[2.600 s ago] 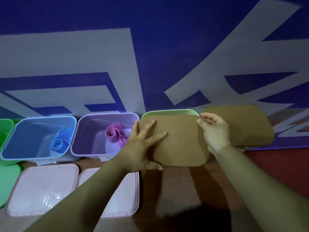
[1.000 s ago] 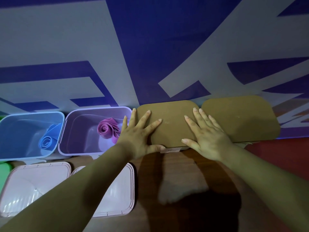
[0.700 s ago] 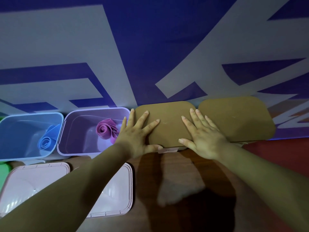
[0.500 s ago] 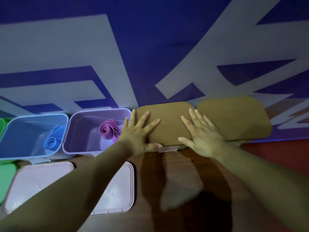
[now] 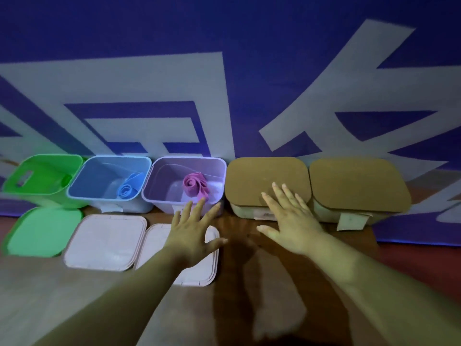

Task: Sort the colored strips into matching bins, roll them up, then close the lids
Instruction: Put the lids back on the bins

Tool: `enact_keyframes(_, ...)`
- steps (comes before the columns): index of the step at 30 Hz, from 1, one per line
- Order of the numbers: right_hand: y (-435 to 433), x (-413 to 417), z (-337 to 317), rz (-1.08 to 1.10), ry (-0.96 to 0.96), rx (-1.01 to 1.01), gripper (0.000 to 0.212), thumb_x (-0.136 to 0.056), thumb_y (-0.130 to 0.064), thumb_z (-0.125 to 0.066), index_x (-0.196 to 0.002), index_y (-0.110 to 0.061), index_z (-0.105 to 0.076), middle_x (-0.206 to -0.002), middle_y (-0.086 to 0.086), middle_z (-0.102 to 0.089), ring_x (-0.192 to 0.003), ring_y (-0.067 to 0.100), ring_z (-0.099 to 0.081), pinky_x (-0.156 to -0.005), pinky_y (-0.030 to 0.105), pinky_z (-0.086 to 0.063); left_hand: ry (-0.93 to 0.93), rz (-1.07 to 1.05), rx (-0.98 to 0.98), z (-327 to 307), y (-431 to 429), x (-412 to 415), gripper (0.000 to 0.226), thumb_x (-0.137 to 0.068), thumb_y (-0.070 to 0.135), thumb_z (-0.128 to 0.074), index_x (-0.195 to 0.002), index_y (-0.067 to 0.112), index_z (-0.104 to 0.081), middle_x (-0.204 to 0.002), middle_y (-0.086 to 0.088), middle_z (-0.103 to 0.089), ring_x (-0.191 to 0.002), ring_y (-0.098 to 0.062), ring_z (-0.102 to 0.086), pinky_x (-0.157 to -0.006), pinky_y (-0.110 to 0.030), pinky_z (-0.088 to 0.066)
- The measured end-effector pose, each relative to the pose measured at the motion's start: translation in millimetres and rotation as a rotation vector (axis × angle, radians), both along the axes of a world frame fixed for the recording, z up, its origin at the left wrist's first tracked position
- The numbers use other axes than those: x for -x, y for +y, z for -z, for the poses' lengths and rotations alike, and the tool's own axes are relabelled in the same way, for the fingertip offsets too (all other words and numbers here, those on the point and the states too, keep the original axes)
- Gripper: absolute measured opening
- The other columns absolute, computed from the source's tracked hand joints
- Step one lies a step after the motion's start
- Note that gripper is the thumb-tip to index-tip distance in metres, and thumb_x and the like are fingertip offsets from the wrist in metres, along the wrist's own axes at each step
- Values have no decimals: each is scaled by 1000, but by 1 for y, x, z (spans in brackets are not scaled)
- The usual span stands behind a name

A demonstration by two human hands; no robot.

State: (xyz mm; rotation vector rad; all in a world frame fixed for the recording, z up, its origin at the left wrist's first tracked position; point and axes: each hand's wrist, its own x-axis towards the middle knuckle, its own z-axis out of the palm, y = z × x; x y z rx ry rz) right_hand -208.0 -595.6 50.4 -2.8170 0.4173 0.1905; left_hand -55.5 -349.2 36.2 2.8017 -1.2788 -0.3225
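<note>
Noted five bins in a row at the back of the desk (image 5: 50, 295), against a blue-and-white banner (image 5: 224, 71). Found the green bin (image 5: 42, 181), blue bin (image 5: 99, 178) and purple bin (image 5: 167, 186) uncovered. Recorded a rolled blue strip (image 5: 128, 188) inside the blue bin and a rolled purple strip (image 5: 194, 187) inside the purple bin. Found the remaining two bins closed under the left brown lid (image 5: 264, 178) and the right brown lid (image 5: 356, 183). Logged a green lid (image 5: 42, 232), a left pink lid (image 5: 104, 242) and a right pink lid (image 5: 154, 248) lying flat on the desk in front of the uncovered bins. Observed the left hand (image 5: 193, 236) over the right pink lid, fingers straight and spread, gripping nothing. Unable to confirm contact. Observed the right hand (image 5: 291, 216) likewise spread and straight, fingertips over the near edge of the left brown lid, holding nothing.
</note>
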Motion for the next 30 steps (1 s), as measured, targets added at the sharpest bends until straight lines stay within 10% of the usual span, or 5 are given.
enact_keyframes(12,151,-23,48,-148,116,-78,79,-89,-65,-45,-154,-39,-10,-165,-3,10,-152,21,7,-122,42,-9,179,-265,-129,47,171,20,84,-78,88,-24,-147,55,11,-165,2,7,-152,-31,4,-121,-50,-6)
enact_keyframes(23,234,-39,106,-50,333,-82,82,-89,-64,-46,-154,-41,0,-164,-9,15,-151,23,16,-123,44,-11,259,104,-153,95,218,-30,74,-88,73,-27,-148,51,11,-164,0,14,-148,-34,19,-122,-49,3)
enact_keyframes(30,247,-41,113,104,268,-74,72,-95,-55,-46,-155,-38,-9,-164,-17,2,-152,25,9,-121,35,-12,204,82,-70,114,232,-24,67,-90,66,-33,-152,41,-21,-164,-1,-8,-149,-40,6,-121,-50,-11)
